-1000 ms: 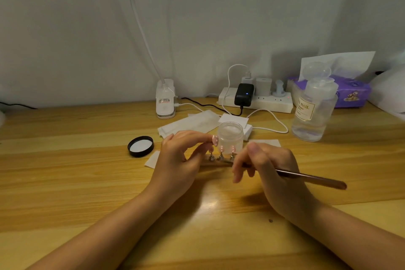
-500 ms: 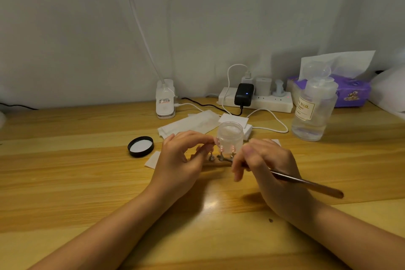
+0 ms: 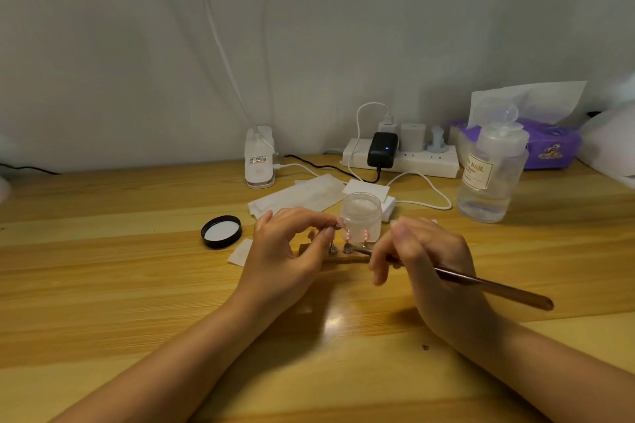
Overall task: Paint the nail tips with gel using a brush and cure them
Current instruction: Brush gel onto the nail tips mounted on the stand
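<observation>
Nearest the camera, two bare forearms reach forward over the wooden surface (image 3: pixel 103 285). The right hand (image 3: pixel 433 264) has its fingers curled around a brush (image 3: pixel 488 285), gripping it near the front so the long dark handle slants back and to the right, while the metal end points left toward the nail tips (image 3: pixel 357 235). Those small pink tips stand upright on little metal stands (image 3: pixel 347 248) set in a row on a wooden strip (image 3: pixel 343 258); the brush end lies at the stands, though whether it touches a tip cannot be told. The left hand (image 3: pixel 285 251) arches over the left end of the row, its thumb and forefinger pinching one tip at the top.

Just behind the tips sits an open clear jar (image 3: pixel 362 213), and its black lid (image 3: pixel 221 232) lies upturned to the left, beside a small white pad (image 3: pixel 240 252). Farther back lie white wipes (image 3: pixel 299 196), and a clear bottle (image 3: pixel 491 175) stands to the right. Against the wall are a white lamp base (image 3: pixel 259 158), a power strip (image 3: pixel 412 158) with a black charger (image 3: pixel 382 149) plugged in, and a purple tissue pack (image 3: pixel 549 148).
</observation>
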